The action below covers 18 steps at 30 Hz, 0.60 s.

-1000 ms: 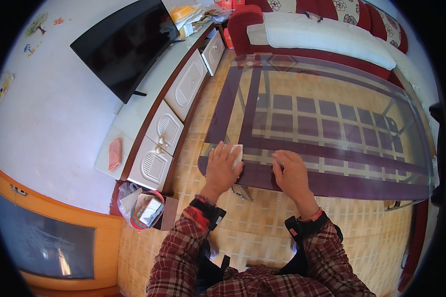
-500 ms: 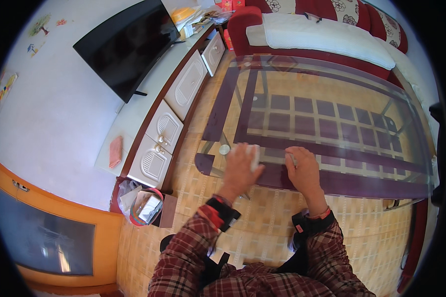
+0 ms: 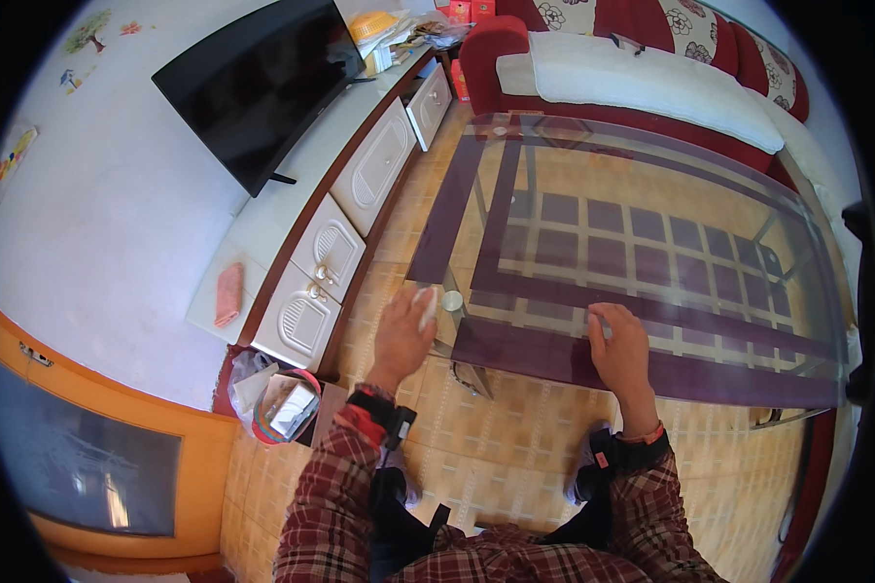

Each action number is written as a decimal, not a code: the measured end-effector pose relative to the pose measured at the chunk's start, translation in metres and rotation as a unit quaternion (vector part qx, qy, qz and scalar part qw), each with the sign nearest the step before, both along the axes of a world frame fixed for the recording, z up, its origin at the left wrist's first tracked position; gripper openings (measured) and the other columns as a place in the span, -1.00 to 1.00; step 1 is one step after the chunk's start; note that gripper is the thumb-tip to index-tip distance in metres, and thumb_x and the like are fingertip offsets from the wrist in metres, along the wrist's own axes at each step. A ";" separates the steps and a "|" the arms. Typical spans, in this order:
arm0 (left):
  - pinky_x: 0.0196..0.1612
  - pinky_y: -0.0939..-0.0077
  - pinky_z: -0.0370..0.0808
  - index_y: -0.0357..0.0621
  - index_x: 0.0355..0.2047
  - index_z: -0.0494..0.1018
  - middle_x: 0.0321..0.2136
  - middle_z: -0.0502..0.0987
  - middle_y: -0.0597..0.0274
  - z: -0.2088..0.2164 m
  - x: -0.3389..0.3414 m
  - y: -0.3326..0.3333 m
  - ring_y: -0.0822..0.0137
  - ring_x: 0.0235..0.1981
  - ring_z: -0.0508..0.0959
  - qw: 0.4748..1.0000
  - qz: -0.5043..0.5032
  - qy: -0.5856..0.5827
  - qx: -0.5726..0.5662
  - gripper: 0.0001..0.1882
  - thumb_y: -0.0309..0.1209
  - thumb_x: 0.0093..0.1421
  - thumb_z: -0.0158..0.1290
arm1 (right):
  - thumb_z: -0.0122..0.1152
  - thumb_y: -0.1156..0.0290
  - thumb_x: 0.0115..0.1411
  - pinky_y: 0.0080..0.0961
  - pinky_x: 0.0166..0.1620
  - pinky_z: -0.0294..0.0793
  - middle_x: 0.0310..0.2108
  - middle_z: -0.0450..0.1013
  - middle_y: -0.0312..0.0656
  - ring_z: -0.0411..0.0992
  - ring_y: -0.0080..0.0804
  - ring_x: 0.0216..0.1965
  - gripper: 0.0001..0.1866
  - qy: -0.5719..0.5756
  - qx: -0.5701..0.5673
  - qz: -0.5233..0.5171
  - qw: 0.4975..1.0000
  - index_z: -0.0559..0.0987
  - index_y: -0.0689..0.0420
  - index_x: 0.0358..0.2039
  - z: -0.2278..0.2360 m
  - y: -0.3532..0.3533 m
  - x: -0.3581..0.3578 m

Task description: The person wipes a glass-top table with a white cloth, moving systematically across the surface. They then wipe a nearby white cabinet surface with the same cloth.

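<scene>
My left hand (image 3: 400,338) is at the near left corner of the glass-topped coffee table (image 3: 554,352), closed on a small white cloth or folded tissue (image 3: 428,305) whose edge shows beside the fingers. The corner has a round metal cap (image 3: 452,301). Over the purple band along the table's near edge is my right hand (image 3: 622,352), its fingers bent and its thumb apart from them. Nothing shows in it, though the palm is hidden. Whether that hand touches the glass I cannot tell.
On the left, a low white cabinet (image 3: 298,325) carries a television (image 3: 262,87) and a pink cloth (image 3: 228,294). A full bin (image 3: 289,406) stands at its near end. A red sofa (image 3: 491,63) with a white cover lies beyond the table.
My left hand has moved left with the white cloth, from over the tabletop to its corner. My right hand has shifted slightly right and nearer. The view has shifted a little.
</scene>
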<state>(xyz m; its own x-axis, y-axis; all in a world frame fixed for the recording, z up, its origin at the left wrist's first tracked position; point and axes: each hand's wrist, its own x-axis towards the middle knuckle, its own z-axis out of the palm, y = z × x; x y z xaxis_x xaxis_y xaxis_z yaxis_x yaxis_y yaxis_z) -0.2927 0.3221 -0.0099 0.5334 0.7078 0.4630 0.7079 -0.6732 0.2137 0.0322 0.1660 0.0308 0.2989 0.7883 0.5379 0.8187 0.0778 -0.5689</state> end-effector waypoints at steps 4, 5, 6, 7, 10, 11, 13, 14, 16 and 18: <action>0.23 0.08 0.32 -0.21 0.22 0.33 0.14 0.34 -0.18 -0.006 -0.003 0.037 -0.17 0.17 0.36 0.999 0.026 0.000 -0.025 -0.44 -0.33 0.23 0.10 | 0.19 0.47 0.22 -0.22 -0.13 0.47 -0.24 0.56 -0.04 0.51 0.03 -0.21 -0.86 0.000 0.010 0.007 1.000 0.60 0.17 -0.22 0.002 0.000 -0.002; 0.23 0.08 0.32 -0.22 0.23 0.32 0.15 0.34 -0.20 -0.006 0.000 0.042 -0.18 0.17 0.36 0.999 0.031 -0.002 -0.028 -0.43 -0.33 0.23 0.10 | 0.19 0.47 0.22 -0.22 -0.13 0.47 -0.24 0.57 -0.04 0.52 0.03 -0.21 -0.86 0.001 0.013 0.002 1.000 0.60 0.17 -0.22 0.002 -0.001 -0.002; 0.22 0.09 0.33 -0.22 0.23 0.31 0.15 0.33 -0.21 -0.006 0.003 0.046 -0.19 0.16 0.36 0.999 0.034 0.000 -0.029 -0.43 -0.32 0.23 0.10 | 0.19 0.47 0.22 -0.22 -0.13 0.47 -0.24 0.57 -0.04 0.52 0.03 -0.21 -0.86 -0.001 0.006 0.008 1.000 0.60 0.16 -0.22 0.002 -0.001 -0.002; 0.22 0.09 0.33 -0.23 0.24 0.30 0.15 0.32 -0.23 -0.005 0.006 0.048 -0.19 0.16 0.36 0.999 0.040 0.008 -0.026 -0.42 -0.32 0.23 0.10 | 0.19 0.47 0.22 -0.22 -0.13 0.47 -0.25 0.56 -0.05 0.52 0.03 -0.21 -0.86 -0.001 0.006 0.008 1.000 0.60 0.16 -0.21 0.002 -0.002 -0.002; 0.31 -0.04 0.19 -0.13 0.29 0.26 0.26 0.26 -0.17 -0.001 0.013 0.038 -0.18 0.27 0.25 0.995 0.051 0.064 -0.062 -0.37 -0.16 0.27 0.04 | 0.20 0.46 0.21 -0.20 -0.13 0.48 -0.25 0.56 -0.07 0.51 0.03 -0.22 -0.86 0.002 0.015 0.007 1.000 0.61 0.15 -0.23 0.002 -0.001 -0.003; 0.31 -0.05 0.17 -0.14 0.30 0.25 0.27 0.25 -0.18 0.001 0.018 0.031 -0.18 0.29 0.24 0.996 0.035 0.070 -0.045 -0.35 -0.14 0.27 0.04 | 0.21 0.45 0.20 -0.19 -0.13 0.48 -0.25 0.57 -0.08 0.51 0.02 -0.22 -0.86 0.002 0.019 0.007 1.000 0.61 0.15 -0.23 0.001 -0.001 -0.003; 0.33 -0.07 0.13 -0.18 0.32 0.22 0.29 0.22 -0.21 0.000 0.036 0.008 -0.18 0.32 0.20 0.994 0.020 0.103 -0.041 -0.31 -0.12 0.27 0.04 | 0.21 0.45 0.20 -0.19 -0.13 0.48 -0.25 0.57 -0.08 0.51 0.03 -0.22 -0.86 0.002 0.018 0.001 1.000 0.61 0.15 -0.23 0.001 0.001 -0.004; 0.33 -0.06 0.13 -0.17 0.33 0.20 0.30 0.20 -0.22 0.001 0.048 -0.004 -0.17 0.34 0.17 0.994 -0.009 0.093 -0.053 -0.31 -0.11 0.28 0.04 | 0.20 0.45 0.20 -0.18 -0.13 0.48 -0.26 0.57 -0.08 0.51 0.03 -0.22 -0.86 0.001 0.018 0.001 1.000 0.61 0.15 -0.23 0.001 0.001 -0.004; 0.34 -0.03 0.12 -0.17 0.35 0.17 0.33 0.15 -0.23 0.004 0.079 -0.027 -0.16 0.38 0.11 0.991 -0.062 0.094 -0.073 -0.30 -0.11 0.30 0.04 | 0.20 0.45 0.20 -0.18 -0.14 0.48 -0.25 0.57 -0.07 0.51 0.04 -0.22 -0.86 0.007 0.012 0.006 1.000 0.61 0.16 -0.23 0.000 0.002 -0.006; 0.37 0.00 0.10 -0.18 0.36 0.16 0.35 0.12 -0.25 0.006 0.102 -0.053 -0.16 0.39 0.09 0.987 -0.122 0.087 -0.065 -0.30 -0.12 0.31 0.02 | 0.20 0.45 0.20 -0.17 -0.14 0.48 -0.25 0.57 -0.07 0.51 0.05 -0.22 -0.86 0.009 0.002 0.009 1.000 0.61 0.16 -0.23 0.000 0.002 -0.006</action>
